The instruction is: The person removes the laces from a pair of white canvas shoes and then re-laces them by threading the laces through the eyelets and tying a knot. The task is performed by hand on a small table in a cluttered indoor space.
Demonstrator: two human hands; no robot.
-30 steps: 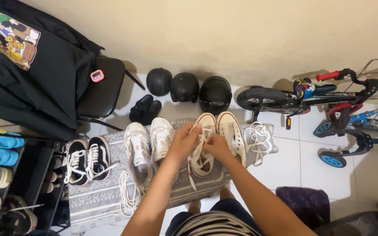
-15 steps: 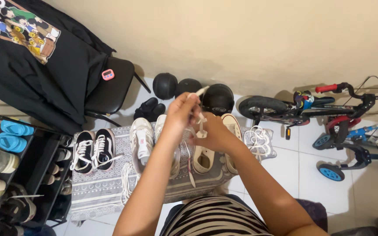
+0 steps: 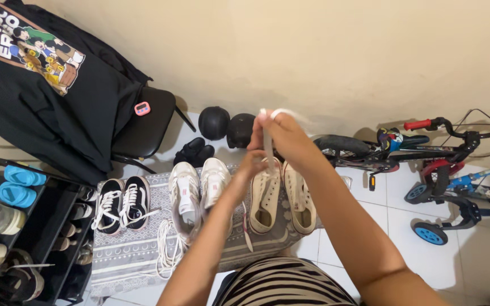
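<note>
Nearest the camera, two bare forearms rise over a striped lap, and the work in hand looks like lacing: the right hand [image 3: 283,135] is lifted high, fingers pinched on a white shoelace [image 3: 268,146] drawn taut upward. The left hand [image 3: 249,167] sits lower, fingertips closed on the same lace just above the cream sneaker [image 3: 265,192], which rests on the grey patterned mat [image 3: 126,249]. I judge the next move calls for holding tension while feeding the lace through an eyelet without letting it slip.

Just right of that sneaker lies its mate [image 3: 300,195]; left of it, a white pair [image 3: 198,190] with a loose lace spilling forward, then black-and-white skate shoes [image 3: 121,201]. Further left stands a shoe rack [image 3: 24,226]. Beyond the sneaker, black shoes [image 3: 193,152] and dark helmets [image 3: 226,126] sit at the wall. Far left, a small pink tag [image 3: 142,108] shows on a black chair, beside a black shirt [image 3: 41,85] with a colourful cartoon print. Right, children's bikes [image 3: 426,164].
</note>
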